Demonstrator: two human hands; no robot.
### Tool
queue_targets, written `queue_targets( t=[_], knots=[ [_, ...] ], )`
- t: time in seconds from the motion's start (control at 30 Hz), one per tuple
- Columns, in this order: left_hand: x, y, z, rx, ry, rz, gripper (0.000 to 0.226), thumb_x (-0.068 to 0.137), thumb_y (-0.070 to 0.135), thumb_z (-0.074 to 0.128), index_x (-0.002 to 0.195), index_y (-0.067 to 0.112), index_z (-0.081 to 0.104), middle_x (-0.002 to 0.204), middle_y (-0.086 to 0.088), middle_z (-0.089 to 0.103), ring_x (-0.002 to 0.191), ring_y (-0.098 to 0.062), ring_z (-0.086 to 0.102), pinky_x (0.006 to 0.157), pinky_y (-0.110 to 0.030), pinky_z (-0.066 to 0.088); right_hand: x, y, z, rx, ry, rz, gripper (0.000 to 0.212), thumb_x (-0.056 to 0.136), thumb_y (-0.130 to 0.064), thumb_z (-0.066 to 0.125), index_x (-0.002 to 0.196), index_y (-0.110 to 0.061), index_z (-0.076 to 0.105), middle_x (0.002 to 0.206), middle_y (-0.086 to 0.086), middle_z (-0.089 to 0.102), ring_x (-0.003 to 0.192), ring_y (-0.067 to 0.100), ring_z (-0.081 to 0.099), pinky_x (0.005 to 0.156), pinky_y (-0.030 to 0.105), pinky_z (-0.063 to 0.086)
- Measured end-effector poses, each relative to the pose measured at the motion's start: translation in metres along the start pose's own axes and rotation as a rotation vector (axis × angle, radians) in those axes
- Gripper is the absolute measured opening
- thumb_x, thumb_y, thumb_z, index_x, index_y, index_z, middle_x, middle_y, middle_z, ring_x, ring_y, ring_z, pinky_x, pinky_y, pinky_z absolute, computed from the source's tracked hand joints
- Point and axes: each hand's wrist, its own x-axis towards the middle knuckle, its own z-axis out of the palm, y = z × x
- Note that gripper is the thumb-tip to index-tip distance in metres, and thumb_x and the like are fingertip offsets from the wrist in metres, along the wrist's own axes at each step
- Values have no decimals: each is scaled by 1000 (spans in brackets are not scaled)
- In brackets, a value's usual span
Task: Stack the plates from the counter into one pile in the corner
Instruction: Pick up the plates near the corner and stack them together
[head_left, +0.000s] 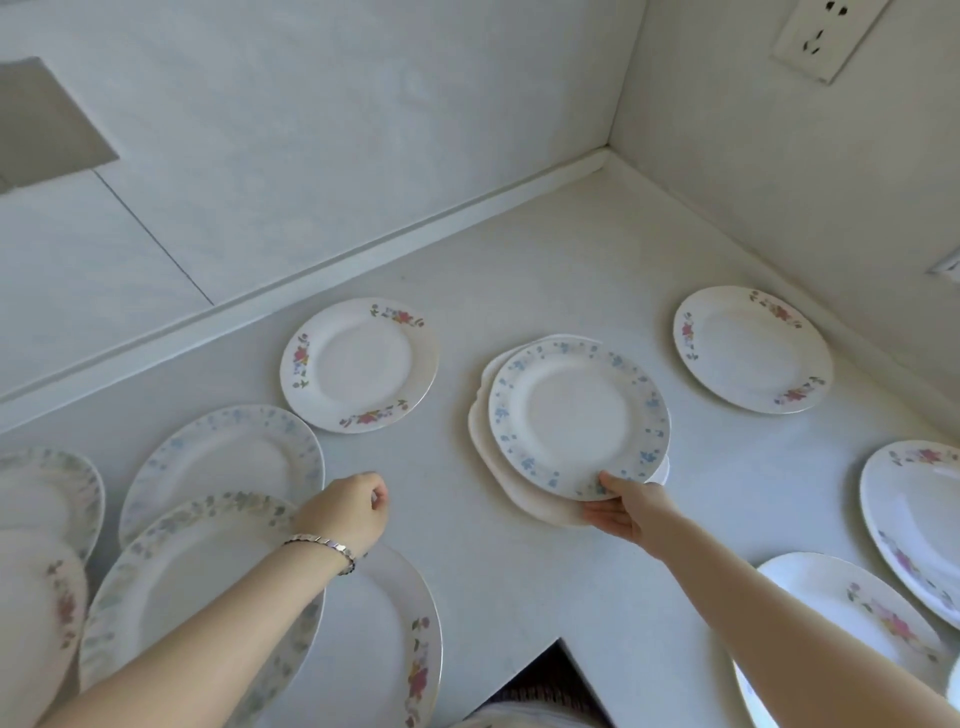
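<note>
**Right hand (621, 512) holds the blue-flowered plate (576, 415)**

The right hand pinches the plate's near rim, thumb on top. The plate lies on a plain white plate (483, 441) in the middle of the counter (519, 571), short of the far right corner. The left hand (348, 506) hovers to the left with fingers curled, holding nothing. A pink-flowered plate (358, 364) sits farther left.

The pale grey stone worktop (519, 270) carries a round white china plate with pink flowers (358, 364) at eleven o'clock, a second pink-flowered plate (753, 348) at one, and a blue-flowered white plate (223, 457) at ten.
</note>
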Motion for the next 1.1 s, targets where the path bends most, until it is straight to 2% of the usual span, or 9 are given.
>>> queue_targets(
  t=[0.23,0.37,0.53,0.67,0.77,0.9,0.97,1.03,1.1],
  knots=[
    [5,8,0,-3,13,31,17,89,15,42,80,26,51,104,3,70,86,-23,62,78,-30,50,2,-8,1,-191,5,75,25,89,-21,63,81,2,56,42,10,64,33,18,63,33,20,50],
    [6,13,2,-1,-4,28,18,89,16,42,79,27,52,103,2,69,88,-25,64,79,-31,51,-1,-5,-1,-281,-2,76,30,88,-25,64,78,3,59,58,12,66,35,18,64,34,20,50],
    [6,15,5,-1,-29,36,18,91,17,40,81,25,53,100,3,69,51,-13,50,67,-26,48,-6,-1,-4,-368,2,97,39,90,-35,59,75,1,60,52,9,66,36,17,64,34,18,47],
    [5,18,1,27,-11,37,18,90,17,42,84,25,57,104,3,69,79,-21,59,76,-28,49,-1,-3,-21,-372,215,-2,49,94,-46,45,93,1,55,68,9,56,54,21,58,55,30,52],
    [3,20,-3,15,-5,35,19,90,16,43,90,22,61,106,1,69,94,-24,63,79,-30,49,9,-10,-32,-102,276,-67,37,99,-20,35,117,7,54,72,12,53,61,22,53,67,35,52],
    [-1,16,0,4,-18,18,18,89,15,42,82,24,55,100,1,68,81,-26,64,74,-30,51,14,-16,-30,151,231,-135,54,92,11,34,142,-11,40,126,20,56,95,32,59,87,40,53],
    [-2,12,6,-74,-47,-13,20,89,14,41,76,23,54,93,-2,67,67,-28,60,67,-30,50,12,-12,-30,154,228,-155,53,93,11,36,140,-13,43,129,21,55,86,31,60,83,39,52],
    [-2,14,15,-251,-75,-62,23,89,12,43,72,24,54,79,-4,67,74,-30,65,69,-35,54,9,-5,-31,171,175,-151,52,94,11,38,141,-10,42,122,23,57,77,29,61,81,42,51],
    [-2,24,28,-476,-152,-152,21,90,6,41,95,15,60,69,-1,61,71,-27,64,67,-35,56,4,4,-31,184,139,-135,53,93,13,38,142,-8,39,120,25,56,87,32,61,86,46,51]
  ],
)
